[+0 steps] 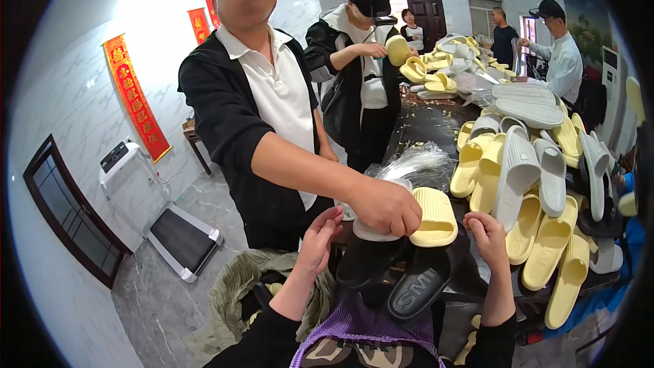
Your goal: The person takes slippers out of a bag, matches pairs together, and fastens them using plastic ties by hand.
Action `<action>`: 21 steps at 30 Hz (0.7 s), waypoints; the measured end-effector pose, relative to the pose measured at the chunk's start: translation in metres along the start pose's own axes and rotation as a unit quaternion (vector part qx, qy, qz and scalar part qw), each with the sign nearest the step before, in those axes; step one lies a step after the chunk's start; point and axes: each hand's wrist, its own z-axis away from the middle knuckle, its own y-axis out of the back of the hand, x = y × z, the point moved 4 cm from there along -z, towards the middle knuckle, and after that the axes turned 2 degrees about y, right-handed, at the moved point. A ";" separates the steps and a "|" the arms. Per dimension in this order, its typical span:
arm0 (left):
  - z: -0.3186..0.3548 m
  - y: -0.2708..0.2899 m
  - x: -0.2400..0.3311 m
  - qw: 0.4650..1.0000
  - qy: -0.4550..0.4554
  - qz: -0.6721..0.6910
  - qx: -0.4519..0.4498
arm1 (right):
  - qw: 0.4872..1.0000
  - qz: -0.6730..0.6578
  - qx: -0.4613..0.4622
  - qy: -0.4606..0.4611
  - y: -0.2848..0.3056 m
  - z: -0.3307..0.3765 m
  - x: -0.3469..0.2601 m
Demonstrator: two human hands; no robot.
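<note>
My left hand (319, 238) is raised at the near table edge, palm up and fingers stretched, with nothing in it. On the other side, my right hand (486, 235) has its fingers curled in beside a yellow slipper (434, 221), with no object visible in them. Another person's hand (388, 208) reaches in between my hands, over a pale slipper (368, 232) that it partly hides. Just in front of me, a black slipper (417, 292) with raised lettering juts past the table edge, and a second black slipper (368, 259) lies to its left.
Yellow and grey slippers (518, 177) are heaped on the right of the dark table (426, 123). Clear plastic bags (419, 163) lie beyond the hands. An olive sack (235, 286) stands at my lower left. People work around the far table; a treadmill (182, 238) is at left.
</note>
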 end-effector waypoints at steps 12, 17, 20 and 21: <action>-0.071 -0.053 0.008 0.944 0.018 -0.232 -0.236 | 0.945 0.237 -0.151 0.166 -0.032 -0.025 -0.062; -0.082 -0.075 0.001 0.906 -0.027 -0.310 -0.287 | 0.924 0.248 -0.272 0.104 -0.050 -0.032 -0.058; -0.087 -0.077 0.006 0.852 -0.163 -0.389 -0.309 | 0.911 0.280 -0.282 0.106 -0.058 -0.034 -0.049; -0.092 -0.081 0.005 0.841 -0.129 -0.418 -0.318 | 0.909 0.289 -0.278 0.113 -0.057 -0.039 -0.036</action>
